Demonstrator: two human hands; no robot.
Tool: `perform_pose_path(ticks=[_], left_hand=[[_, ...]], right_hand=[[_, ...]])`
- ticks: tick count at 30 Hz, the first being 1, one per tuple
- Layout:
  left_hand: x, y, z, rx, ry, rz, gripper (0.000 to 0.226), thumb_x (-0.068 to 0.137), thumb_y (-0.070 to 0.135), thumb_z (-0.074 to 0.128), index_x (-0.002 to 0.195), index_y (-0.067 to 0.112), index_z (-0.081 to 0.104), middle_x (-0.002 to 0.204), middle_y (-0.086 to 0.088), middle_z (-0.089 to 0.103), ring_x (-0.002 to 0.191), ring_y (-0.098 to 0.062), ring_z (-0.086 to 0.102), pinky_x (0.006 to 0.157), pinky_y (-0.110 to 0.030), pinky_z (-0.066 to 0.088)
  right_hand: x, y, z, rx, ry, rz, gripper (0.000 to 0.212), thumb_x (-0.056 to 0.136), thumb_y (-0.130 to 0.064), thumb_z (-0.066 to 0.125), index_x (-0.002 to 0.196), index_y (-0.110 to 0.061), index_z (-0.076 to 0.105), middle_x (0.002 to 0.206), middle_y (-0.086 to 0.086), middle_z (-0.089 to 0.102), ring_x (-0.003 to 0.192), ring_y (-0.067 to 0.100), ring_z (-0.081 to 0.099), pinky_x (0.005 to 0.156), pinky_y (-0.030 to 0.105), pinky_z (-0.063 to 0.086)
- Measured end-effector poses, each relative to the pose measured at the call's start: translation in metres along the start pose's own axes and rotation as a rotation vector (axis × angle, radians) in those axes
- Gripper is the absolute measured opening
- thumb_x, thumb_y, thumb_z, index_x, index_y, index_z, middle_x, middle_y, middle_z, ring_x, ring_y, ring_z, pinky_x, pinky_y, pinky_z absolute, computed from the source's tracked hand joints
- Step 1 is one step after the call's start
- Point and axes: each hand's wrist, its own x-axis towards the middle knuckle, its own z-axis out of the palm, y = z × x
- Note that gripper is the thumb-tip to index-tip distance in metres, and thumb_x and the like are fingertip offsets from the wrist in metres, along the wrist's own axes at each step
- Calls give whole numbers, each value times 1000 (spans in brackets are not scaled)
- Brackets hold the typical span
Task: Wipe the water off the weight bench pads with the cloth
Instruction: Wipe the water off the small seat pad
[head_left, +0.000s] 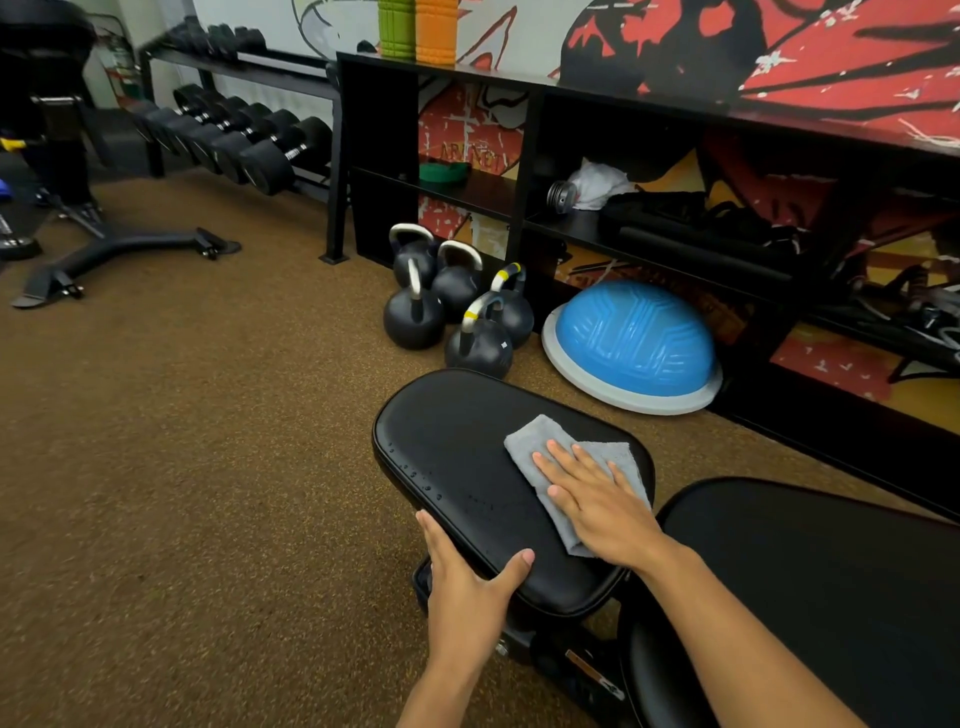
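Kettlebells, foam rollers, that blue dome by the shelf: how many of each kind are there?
Kettlebells: 5, clustered on the floor
Foam rollers: 2, green and orange, upright on the shelf
Blue dome: 1
Total: 8

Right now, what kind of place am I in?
Most likely a gym or fitness studio: a rack of dumbbells by the wall, kettlebells on the floor, a blue balance dome, and the padded weight bench.
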Motion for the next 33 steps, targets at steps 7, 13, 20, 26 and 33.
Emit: perform_pose_path(ticks=[7, 13, 20, 26, 33], left_hand=[[0, 2, 0, -5, 1, -19, 126, 68, 58, 71, 144, 28, -25, 158, 9, -11, 145, -17, 12, 113, -37, 24], [-3, 5, -1, 10, 9, -15, 124, 70, 58, 70, 145, 26, -24, 157, 9, -11, 145, -16, 10, 113, -36, 24], [-2, 0, -8, -57, -59, 7, 123, 66, 60, 68, 146, 28, -19, 156, 12, -13, 144, -10, 4, 112, -33, 22], [-8, 10, -13, -91, 132, 90, 89, 82, 52, 56, 150, 28, 3, 157, 14, -4, 144, -7, 3, 114, -33, 15], [-5, 36, 6, 312, 144, 557, 54, 96, 40, 34, 147, 25, 22, 157, 12, 7, 144, -3, 3, 119, -32, 7]], right_hand=[[19, -3, -4, -52, 45, 120, 49, 102, -40, 12, 149, -39, -4, 157, -16, -13, 145, 11, -14, 116, 45, -8], [35, -26, -2, -45, 61, 111, 51, 102, -38, 11, 150, -34, -6, 158, -11, -13, 146, 16, -15, 116, 47, -9], [32, -49, 8, -50, 80, 61, 51, 102, -37, 11, 150, -33, -6, 158, -10, -13, 146, 17, -16, 116, 48, -10], [18, -61, 20, -58, 105, -10, 51, 102, -37, 12, 150, -33, -6, 158, -11, -13, 145, 16, -16, 115, 46, -11], [-11, -54, 18, 447, 178, -77, 44, 99, -18, 37, 142, -26, 40, 153, -8, 29, 143, 8, 14, 117, 31, 6]])
